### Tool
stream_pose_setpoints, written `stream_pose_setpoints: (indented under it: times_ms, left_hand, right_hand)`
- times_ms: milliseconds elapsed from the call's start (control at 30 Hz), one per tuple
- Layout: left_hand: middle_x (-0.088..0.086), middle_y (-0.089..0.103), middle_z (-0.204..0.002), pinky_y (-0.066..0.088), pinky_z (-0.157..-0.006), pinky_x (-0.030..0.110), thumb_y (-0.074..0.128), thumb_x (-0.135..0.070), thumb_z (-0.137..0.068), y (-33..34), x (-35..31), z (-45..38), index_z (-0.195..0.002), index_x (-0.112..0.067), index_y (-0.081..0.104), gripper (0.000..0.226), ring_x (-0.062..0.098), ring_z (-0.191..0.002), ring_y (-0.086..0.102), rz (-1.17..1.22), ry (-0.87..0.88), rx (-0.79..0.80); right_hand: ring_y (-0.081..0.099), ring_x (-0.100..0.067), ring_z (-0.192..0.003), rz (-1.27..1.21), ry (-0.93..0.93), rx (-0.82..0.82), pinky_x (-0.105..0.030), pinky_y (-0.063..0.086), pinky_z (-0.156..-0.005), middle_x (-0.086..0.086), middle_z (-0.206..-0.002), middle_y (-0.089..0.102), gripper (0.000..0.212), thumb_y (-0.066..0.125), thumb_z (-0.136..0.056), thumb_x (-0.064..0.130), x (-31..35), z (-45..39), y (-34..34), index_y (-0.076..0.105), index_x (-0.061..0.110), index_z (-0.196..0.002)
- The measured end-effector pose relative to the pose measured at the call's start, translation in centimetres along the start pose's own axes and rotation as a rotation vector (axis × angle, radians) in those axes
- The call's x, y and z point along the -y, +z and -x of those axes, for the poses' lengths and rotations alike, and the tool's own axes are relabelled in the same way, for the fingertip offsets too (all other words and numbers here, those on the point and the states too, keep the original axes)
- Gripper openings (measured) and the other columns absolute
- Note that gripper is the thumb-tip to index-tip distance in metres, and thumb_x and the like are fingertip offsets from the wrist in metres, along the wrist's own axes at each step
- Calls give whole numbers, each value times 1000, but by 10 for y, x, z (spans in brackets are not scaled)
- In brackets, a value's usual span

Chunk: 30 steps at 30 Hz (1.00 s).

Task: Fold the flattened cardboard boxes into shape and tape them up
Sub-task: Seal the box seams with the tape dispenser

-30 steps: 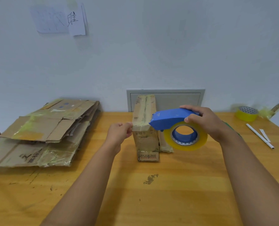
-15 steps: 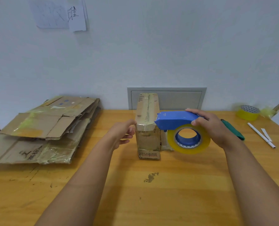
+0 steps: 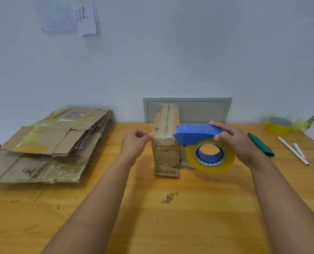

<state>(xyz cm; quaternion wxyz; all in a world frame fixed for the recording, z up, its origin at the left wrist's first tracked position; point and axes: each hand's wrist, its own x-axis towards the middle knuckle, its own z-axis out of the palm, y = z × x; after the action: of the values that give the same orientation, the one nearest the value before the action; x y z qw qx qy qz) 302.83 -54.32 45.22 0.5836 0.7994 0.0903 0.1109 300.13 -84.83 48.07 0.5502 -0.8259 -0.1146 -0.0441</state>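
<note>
Basically mid-taping: the folded box (image 3: pixel 166 142) stands upright on the wooden table (image 3: pixel 171 217), centre-back, just in front of a grey wall panel (image 3: pixel 204 110). The right hand (image 3: pixel 238 143) grips the blue tape dispenser (image 3: pixel 198 133) from above, fingers curled over its body, with the yellowish tape roll (image 3: pixel 210 154) hanging below it. The dispenser nose sits at the box's upper right edge. The left hand (image 3: pixel 136 143) has curled fingers at the box's upper left edge; it looks like it pinches a tape end there, but the clear tape is too faint to confirm.

How to do this step well, as I judge it:
- Keep the left hand anchoring that edge so the box can't tip or slide; it's tall and narrow, so it looks easy to topple.
- Pull the dispenser straight along the seam, keeping the tape taut.
- Press the strip down over the corner before cutting.
- Old tape already layers the top, so expect weak adhesion and rub it down.

The stack of flattened cardboard (image 3: pixel 48 143) waits at the left, well apart. A spare tape roll (image 3: pixel 279 125), a green cutter (image 3: pixel 260 144) and a white pen (image 3: pixel 293 150) lie on the right side.
</note>
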Motion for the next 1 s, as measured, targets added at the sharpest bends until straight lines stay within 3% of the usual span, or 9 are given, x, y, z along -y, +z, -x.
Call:
stream_pose_setpoints:
  times_ms: [167,367,500,600,667,767,867,933,1000]
  left_hand:
    - [-8,71,-85,57,-80,40,70,-30,-90,6,-2,5,-84,-22,71,10,12,-85,65,-118,116,-45]
    - [-6,72,-93,57,-82,42,65,-35,-93,6,-8,7,-97,-23,74,16,15,-91,65,-258,125,-70]
    - [-11,70,-82,54,-59,30,58,-29,-96,9,-8,8,-101,-26,74,17,8,-72,61,-175,94,-123]
    - [-17,67,-78,40,-49,24,52,-30,-98,6,-11,9,-81,-38,69,25,6,-66,55,-113,93,-130]
    - [-16,67,-84,48,-57,30,49,-28,-99,4,-11,8,-73,-40,63,32,8,-77,58,-66,91,-97]
    - [-11,67,-97,56,-79,39,46,-25,-98,1,-11,9,-83,-38,65,27,13,-94,60,1,51,-41]
    - [-9,65,-114,52,-73,30,46,-29,-98,-1,-14,12,-104,-34,65,20,3,-95,56,-19,34,28]
    - [-11,58,-124,51,-76,29,48,-32,-95,3,-13,15,-124,-32,61,31,0,-102,53,-254,151,11]
    - [-7,51,-139,46,-102,37,49,-33,-91,13,-9,22,-135,-27,55,45,10,-124,45,-506,379,-8]
  right_hand:
    - [60,-1,-101,5,5,-6,-16,46,-75,19,-117,61,43,57,-74,39,1,1,1,63,47,-116]
    - [59,8,-97,6,10,-4,-15,47,-72,22,-114,61,41,57,-74,40,-1,2,1,62,49,-114]
    - [60,5,-98,-9,4,-15,-13,48,-72,25,-113,60,47,59,-74,39,-2,1,7,62,44,-120]
    - [60,11,-92,-21,-11,-21,-8,48,-69,22,-111,61,52,61,-74,37,0,-2,17,63,37,-126]
    - [60,8,-93,-25,-10,-19,-12,48,-70,20,-111,62,55,62,-74,38,-1,-4,22,62,36,-128]
    - [61,3,-94,-24,-2,-18,-14,47,-71,19,-111,62,55,61,-74,40,-3,-5,24,60,39,-128]
    - [62,0,-96,-38,-1,-8,-15,48,-74,17,-113,64,55,61,-74,39,-6,-4,22,61,37,-130]
    - [63,-2,-98,-42,-2,-10,-18,48,-78,16,-113,65,57,60,-75,38,-8,-4,21,62,35,-131]
    - [63,-12,-102,-44,7,-20,-26,51,-83,12,-117,65,59,60,-74,38,-9,-3,19,61,33,-133]
